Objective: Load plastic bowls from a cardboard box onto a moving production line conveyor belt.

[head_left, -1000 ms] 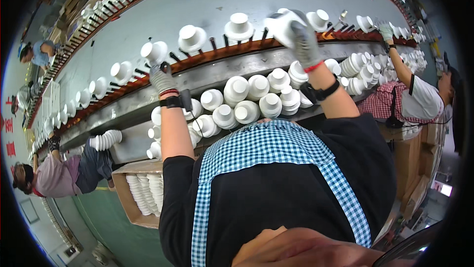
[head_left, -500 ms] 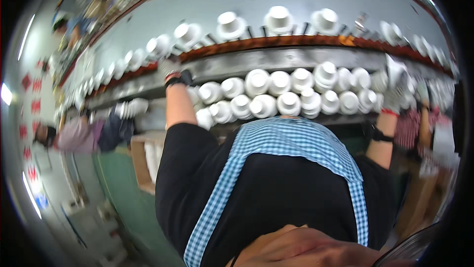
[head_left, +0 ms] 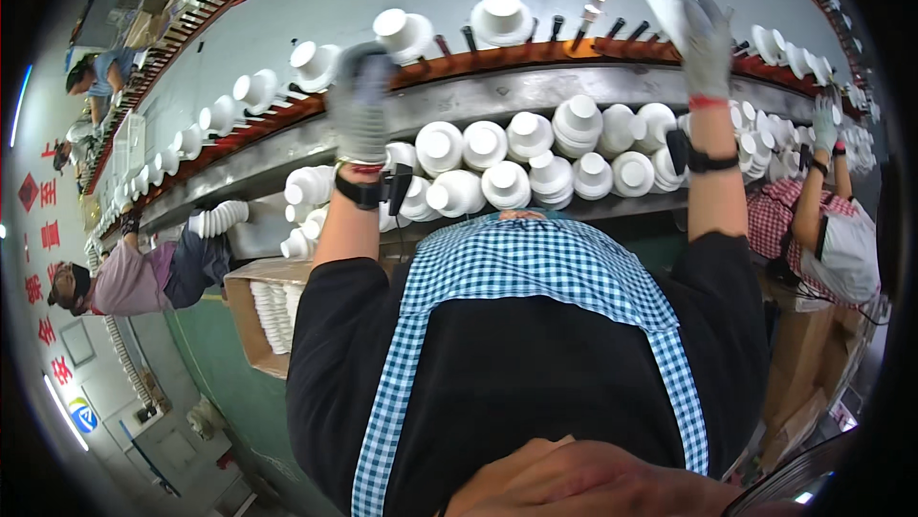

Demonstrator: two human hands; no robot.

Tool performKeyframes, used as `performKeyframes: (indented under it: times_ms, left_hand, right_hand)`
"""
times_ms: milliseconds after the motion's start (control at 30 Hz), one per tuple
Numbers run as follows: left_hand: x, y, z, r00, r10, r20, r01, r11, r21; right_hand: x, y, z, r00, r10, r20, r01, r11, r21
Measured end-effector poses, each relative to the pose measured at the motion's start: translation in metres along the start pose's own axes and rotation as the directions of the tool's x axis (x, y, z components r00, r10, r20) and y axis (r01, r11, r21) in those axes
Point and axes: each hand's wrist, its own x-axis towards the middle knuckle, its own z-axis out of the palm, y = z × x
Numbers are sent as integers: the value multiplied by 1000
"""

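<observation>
A: Which step do you seem to be at with that white, wide-brimmed, cup-shaped piece [head_left: 666,22]?

B: Handling it at the line, I'd judge. Your right hand [head_left: 706,44], in a grey glove, pinches it at the palm's left side, tilted, over the long orange-brown rail [head_left: 516,58]. Whether it touches one of the upright black pegs [head_left: 469,39], you can't tell from here.

A: What does your next move call for?

B: In my judgement, a steady rim grip and a level wrist, kept clear of the neighbouring pegs.

A: And your left hand [head_left: 361,87]?

B: Also gloved in grey, raised just beside another white, brimmed cup-shaped piece on the line [head_left: 402,36]. Its fingers are blurred, so I can't tell whether they're spread or pinching anything.

A: Your arms?

B: Both reach forward, well apart, forearms rising nearly upright in the view, the right hand's fingers pointing away from you.

A: Around you?

B: Nearer your chest, rows of white stacked cup-shaped pieces [head_left: 579,123] lie along the grey metal ledge [head_left: 478,108]. Beyond your left elbow is a brown cardboard box [head_left: 244,326]; to your right, a co-worker in red checks [head_left: 773,220].
</observation>
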Motion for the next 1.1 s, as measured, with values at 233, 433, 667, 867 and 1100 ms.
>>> performKeyframes:
  times_ms: [233,433,667,867,1100]
  left_hand:
    - [-4,-14,181,894,-64,444,179,959,-221]
    - [29,-56,211,965,11,261,6,998,-63]
    - [37,-76,188,994,70,83,-53,981,-185]
    - [53,-96,164,982,182,-53,-183,983,-11]
    - [8,-90,72,946,-20,323,49,995,-84]
  right_hand:
    - [93,26,142,869,422,258,-349,893,-284]
    - [86,10,181,729,212,651,-141,977,-161]
    - [66,-57,185,709,8,705,171,968,-183]
    - [42,-80,238,736,-180,653,429,870,-244]
    - [34,-111,278,753,-15,658,435,762,-480]
